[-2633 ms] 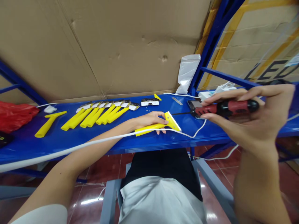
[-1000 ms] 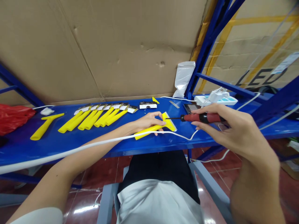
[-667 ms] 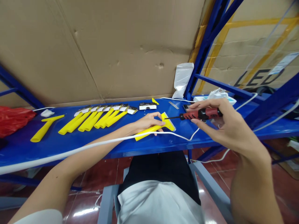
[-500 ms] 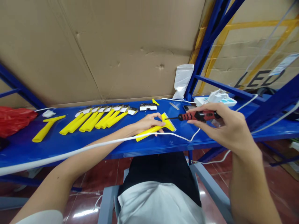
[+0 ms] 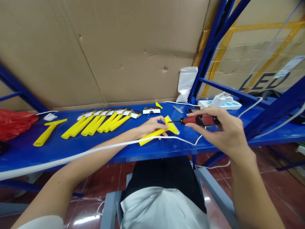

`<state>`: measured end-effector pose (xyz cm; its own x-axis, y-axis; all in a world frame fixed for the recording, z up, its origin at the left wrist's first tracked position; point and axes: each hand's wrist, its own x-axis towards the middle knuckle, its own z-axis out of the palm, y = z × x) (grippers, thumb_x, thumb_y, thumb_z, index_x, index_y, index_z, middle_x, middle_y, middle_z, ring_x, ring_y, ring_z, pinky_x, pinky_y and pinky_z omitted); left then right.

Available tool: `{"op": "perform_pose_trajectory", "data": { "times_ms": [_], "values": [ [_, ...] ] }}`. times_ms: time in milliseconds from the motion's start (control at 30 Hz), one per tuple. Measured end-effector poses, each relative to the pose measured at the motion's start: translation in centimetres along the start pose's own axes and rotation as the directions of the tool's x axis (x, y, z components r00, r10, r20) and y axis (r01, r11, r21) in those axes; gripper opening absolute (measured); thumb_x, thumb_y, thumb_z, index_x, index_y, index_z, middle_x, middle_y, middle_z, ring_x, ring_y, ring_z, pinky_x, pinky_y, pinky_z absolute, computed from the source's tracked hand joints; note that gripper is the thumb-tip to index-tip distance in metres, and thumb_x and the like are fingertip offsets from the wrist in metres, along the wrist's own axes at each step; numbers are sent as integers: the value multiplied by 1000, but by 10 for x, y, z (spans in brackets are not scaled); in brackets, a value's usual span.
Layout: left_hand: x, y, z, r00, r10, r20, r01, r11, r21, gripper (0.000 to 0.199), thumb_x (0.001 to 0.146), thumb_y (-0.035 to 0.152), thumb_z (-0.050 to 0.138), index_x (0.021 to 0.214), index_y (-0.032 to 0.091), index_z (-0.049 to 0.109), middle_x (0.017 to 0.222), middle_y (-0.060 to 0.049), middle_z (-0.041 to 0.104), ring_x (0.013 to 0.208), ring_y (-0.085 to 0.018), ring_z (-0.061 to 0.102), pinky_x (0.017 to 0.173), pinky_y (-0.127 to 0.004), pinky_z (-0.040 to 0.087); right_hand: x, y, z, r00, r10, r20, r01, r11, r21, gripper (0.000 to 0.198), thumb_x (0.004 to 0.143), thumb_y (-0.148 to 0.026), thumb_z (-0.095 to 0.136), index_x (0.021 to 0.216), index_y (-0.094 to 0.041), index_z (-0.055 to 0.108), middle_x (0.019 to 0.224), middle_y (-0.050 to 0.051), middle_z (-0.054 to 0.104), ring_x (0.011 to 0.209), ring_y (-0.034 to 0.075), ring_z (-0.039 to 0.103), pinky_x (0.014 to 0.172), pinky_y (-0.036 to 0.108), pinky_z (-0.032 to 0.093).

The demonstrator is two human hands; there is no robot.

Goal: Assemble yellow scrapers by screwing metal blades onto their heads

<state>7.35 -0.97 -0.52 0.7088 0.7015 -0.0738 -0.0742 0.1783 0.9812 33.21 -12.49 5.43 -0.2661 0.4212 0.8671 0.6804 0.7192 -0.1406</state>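
My left hand [image 5: 152, 126] is closed around a yellow scraper [image 5: 172, 126] near where its handle meets the wide head. A metal strip runs along the outer edge of that head. In my right hand [image 5: 222, 132] is a red and black screwdriver [image 5: 200, 120], held level with its tip at the scraper's head near the upper corner. Whether the tip sits in a screw is too small to tell. Behind the scraper lie a thin metal blade [image 5: 177, 109] and a black and white card [image 5: 151, 110].
Several yellow scrapers [image 5: 95, 125] with card covers lie in a row to the left, and another yellow scraper [image 5: 46, 133] lies beyond them. A white cable [image 5: 95, 149] crosses in front of my left forearm. A power strip [image 5: 219, 103] stands behind my right hand.
My right hand has turned the screwdriver about its shaft and shifted slightly left. The left hand and the scraper have stayed almost in place.
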Motion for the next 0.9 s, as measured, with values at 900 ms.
{"op": "perform_pose_trajectory", "data": {
  "times_ms": [900],
  "values": [
    [3,-3,-3,998,-19,-53,16,998,-65,42,84,24,94,100,21,56,91,-7,82,67,-20,80,50,-22,60,-3,17,21,997,69,-27,-60,966,253,54,94,-28,88,139,-32,57,138,9,71,121,31,77,95,50,69]
  ]
}}
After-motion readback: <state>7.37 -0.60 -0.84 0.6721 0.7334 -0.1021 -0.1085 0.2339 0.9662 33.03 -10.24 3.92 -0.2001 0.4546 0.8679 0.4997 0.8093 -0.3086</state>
